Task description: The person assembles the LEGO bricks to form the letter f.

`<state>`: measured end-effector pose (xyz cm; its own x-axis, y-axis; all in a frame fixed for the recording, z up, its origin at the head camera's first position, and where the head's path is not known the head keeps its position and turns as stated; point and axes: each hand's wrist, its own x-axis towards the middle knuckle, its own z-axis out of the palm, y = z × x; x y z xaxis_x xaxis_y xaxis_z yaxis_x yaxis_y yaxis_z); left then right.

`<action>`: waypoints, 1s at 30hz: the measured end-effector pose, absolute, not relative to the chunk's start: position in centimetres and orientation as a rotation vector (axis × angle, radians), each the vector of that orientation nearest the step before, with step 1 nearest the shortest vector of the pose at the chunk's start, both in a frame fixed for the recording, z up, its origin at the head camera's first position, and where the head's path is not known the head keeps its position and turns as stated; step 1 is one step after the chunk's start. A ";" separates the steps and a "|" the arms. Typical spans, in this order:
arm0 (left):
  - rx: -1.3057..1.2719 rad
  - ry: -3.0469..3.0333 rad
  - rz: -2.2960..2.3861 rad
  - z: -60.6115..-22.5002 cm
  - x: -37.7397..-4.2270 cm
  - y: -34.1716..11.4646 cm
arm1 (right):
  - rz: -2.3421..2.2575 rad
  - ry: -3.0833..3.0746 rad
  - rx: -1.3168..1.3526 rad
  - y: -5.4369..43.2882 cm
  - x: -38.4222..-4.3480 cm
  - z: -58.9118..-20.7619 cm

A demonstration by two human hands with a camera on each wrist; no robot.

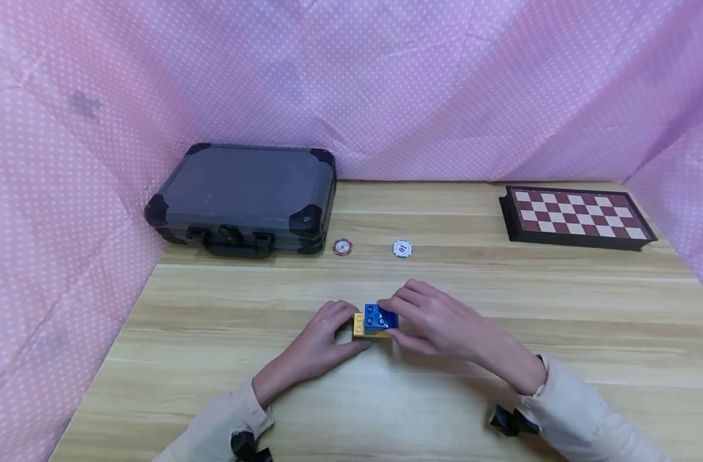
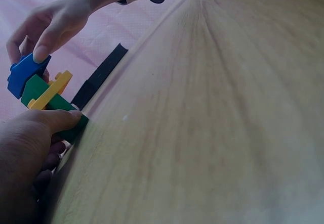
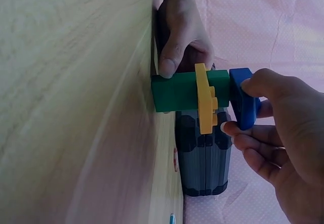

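A small toy-brick stack stands on the table, clearest in the right wrist view: a green block [image 3: 177, 93] at the base, a thin yellow plate [image 3: 204, 100] with studs, and a shorter green piece [image 3: 220, 80] above the plate. My left hand [image 1: 313, 350] grips the green base low down, thumb on its near side. At the top, my right hand [image 1: 438, 324] pinches a blue brick [image 3: 244, 97] between thumb and fingers. The blue brick sits slightly tilted against the upper green piece; whether its studs are joined I cannot tell.
Behind the hands lie a red poker chip [image 1: 342, 247] and a white-and-blue poker chip [image 1: 402, 249]. A grey case [image 1: 244, 183] with black corners stands at the back left. A checkered game board [image 1: 579, 215] lies at the back right, before a pink dotted cloth [image 1: 386, 90].
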<state>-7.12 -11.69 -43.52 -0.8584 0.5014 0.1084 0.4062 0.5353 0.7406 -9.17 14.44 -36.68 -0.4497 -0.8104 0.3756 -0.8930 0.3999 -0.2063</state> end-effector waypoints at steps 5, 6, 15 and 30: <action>0.796 2.650 1.232 -43.5 -7.1 -11.6 | 0.561 -2.450 1.516 14.5 -9.1 -36.6; 0.796 2.650 1.232 -43.5 -7.1 -11.6 | 0.563 -2.451 1.519 14.5 -9.1 -36.6; 0.789 2.649 1.237 -43.5 -7.1 -11.7 | 0.610 -2.482 1.528 14.4 -9.3 -36.4; 0.750 2.651 1.246 -43.5 -7.0 -11.6 | 1.221 -2.897 1.096 16.4 -8.1 -39.2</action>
<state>-6.99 -11.56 -43.48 -0.8705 0.4817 0.1011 0.3852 0.5389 0.7492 -8.07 16.43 -39.24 -0.7676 -0.6362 0.0773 -0.4997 0.5185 -0.6939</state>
